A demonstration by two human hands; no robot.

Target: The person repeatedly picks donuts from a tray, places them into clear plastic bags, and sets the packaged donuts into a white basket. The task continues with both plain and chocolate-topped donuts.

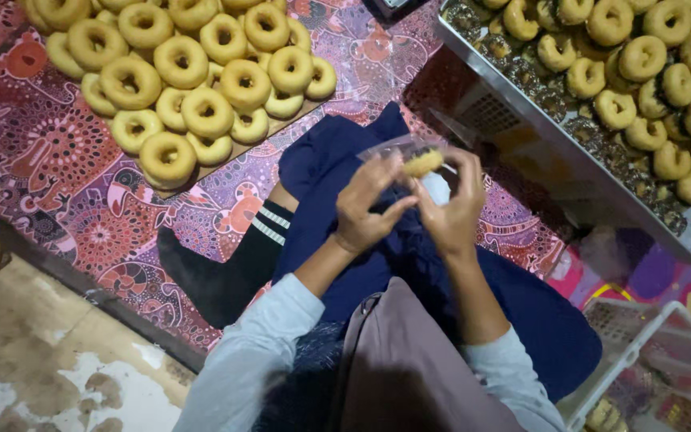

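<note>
One doughnut (in clear wrap) pinched between left hand and right hand.

Counting what's around me

Two trays of ring doughnuts: a board at left, a metal tray at right, each too heaped to count; one doughnut in one clear bag; one white basket.

A patterned red and purple floor mat covers most of the ground. At its lower left edge lies bare, stained concrete floor. Lighting is warm and dim.
</note>
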